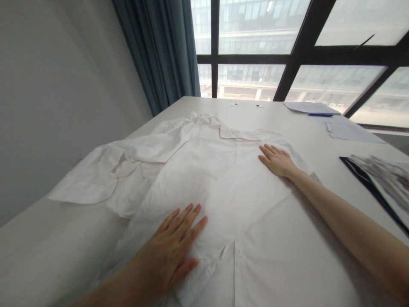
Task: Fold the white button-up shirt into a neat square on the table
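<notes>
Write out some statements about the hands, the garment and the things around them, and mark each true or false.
The left hand and right hand both rest on the white garment. True.
The curtain is red. False: the curtain is blue.
The right hand is nearer the window than the left hand is. True.
The slim blue item lies under the left hand. False: the slim blue item lies by the papers.

Head-high, forward-down, apparently close
</notes>
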`<state>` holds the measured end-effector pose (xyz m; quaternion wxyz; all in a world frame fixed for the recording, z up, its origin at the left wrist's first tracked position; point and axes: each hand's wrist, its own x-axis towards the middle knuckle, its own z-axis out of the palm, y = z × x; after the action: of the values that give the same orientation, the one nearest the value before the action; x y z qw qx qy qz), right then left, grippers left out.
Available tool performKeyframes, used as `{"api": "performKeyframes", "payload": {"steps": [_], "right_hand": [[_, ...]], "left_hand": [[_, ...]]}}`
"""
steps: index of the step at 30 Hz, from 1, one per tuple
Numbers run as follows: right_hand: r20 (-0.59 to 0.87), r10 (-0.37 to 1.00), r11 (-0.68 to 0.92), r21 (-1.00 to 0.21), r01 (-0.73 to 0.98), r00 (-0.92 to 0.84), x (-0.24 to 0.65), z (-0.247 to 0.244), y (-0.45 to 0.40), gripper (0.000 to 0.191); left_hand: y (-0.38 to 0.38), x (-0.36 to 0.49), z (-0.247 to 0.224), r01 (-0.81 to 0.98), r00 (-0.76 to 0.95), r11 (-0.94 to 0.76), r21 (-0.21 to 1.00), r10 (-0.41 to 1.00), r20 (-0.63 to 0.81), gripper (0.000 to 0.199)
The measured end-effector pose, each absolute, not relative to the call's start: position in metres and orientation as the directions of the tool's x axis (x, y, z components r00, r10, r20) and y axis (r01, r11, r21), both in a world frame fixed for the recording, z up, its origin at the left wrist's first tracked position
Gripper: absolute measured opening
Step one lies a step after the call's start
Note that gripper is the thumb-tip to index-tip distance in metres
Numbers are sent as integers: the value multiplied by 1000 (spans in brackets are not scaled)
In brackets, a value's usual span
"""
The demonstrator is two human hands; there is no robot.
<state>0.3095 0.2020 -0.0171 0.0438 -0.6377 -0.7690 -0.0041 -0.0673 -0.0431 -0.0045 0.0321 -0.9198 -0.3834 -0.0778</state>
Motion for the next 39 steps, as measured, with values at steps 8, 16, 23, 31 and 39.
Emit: {"api": "performKeyframes", "payload": {"steps": [8,16,23,31,39], "right_hand": [[260,960,116,-17,993,-108,337,-13,226,51],[333,625,773,-138,619,-706,270,17,135,33],[218,471,875,6,483,-855,226,23,77,25],[331,561,809,-25,587,-759,244,1,94,26],[326,603,787,-89,611,-728,244,2,94,25]], "left_hand": [[-44,-66,-3,711,696,-703,-4,703,150,64],[-45,-61,5,669,726,-741,49,667,165,57],[-44,-61,4,641,752,-764,77,645,138,56],[-42,-65,6,612,780,-780,127,622,63,57],[-41,-68,7,595,788,-782,184,613,59,58]]}}
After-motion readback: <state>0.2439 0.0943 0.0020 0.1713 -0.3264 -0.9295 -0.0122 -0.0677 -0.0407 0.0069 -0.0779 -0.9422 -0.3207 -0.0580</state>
